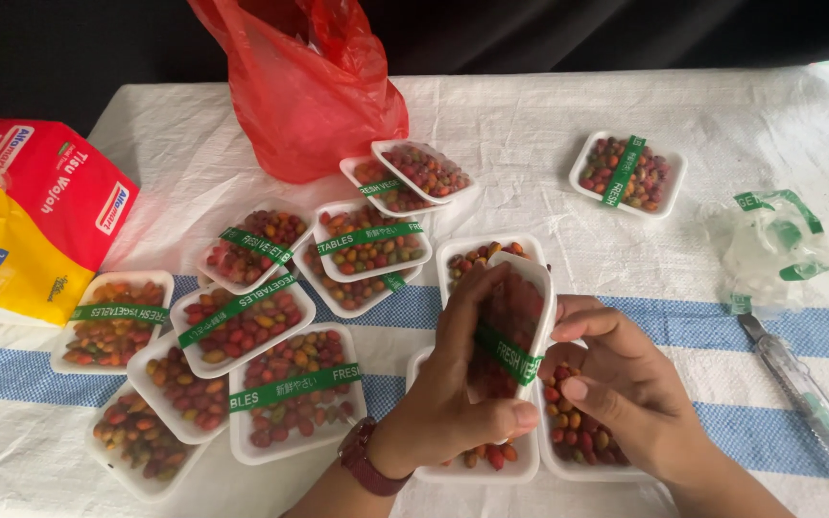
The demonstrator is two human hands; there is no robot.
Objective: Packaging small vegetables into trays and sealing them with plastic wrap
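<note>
Seen from my head camera, my left hand (453, 393), a dark red watch on its wrist, curls around a wrapped tray of small red and yellow fruit (515, 321) that stands tilted on its edge, fingers up its back and thumb pressed along its lower front, so the hand is clamped on it. That tray, banded with green tape, sits at the near middle of the white cloth with blue stripes (530, 144), above two flat trays lying just under it. My right hand (616, 374) comes in from the tray's right side, fingers bent and close together, their tips touching the tray's edge and green band; whether they grip it I cannot tell. Left of the held tray lies a cluster of sealed trays (261, 321); behind it stands a red plastic bag (304, 86). One lone tray (627, 174) lies beyond it to the right, near crumpled clear wrap (769, 249) and a utility knife (808, 388).
</note>
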